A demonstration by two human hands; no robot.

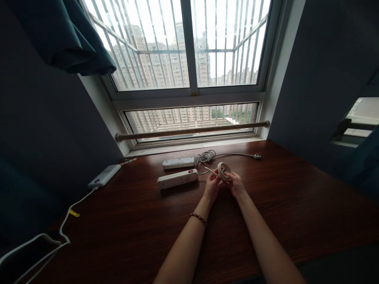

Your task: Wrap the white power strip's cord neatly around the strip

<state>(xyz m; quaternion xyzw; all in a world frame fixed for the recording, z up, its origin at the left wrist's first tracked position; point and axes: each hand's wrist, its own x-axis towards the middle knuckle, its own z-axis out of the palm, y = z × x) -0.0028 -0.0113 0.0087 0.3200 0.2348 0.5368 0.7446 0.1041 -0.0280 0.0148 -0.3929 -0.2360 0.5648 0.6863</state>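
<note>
Both hands are raised over the dark table, closed around a coiled white cable (224, 169). My left hand (212, 186) pinches the lower left of the coil, where a length of cable sticks out to the left. My right hand (236, 184) grips its right side; some fingertips are hidden behind the loops. Left of the hands lies a white power strip (177, 179) with a red switch, and a thin cord runs from its end toward the coil. Behind it rests a second white power strip (178, 162), next to a coiled grey cord (206, 156) ending in a plug (257, 156).
A white power bank-like box (104, 176) sits at the table's left edge, its white cable (61, 228) trailing down with a yellow tag (74, 213). A wooden rod (192, 131) spans the window behind the brown table (290, 205). Blue curtain (74, 43) hangs upper left.
</note>
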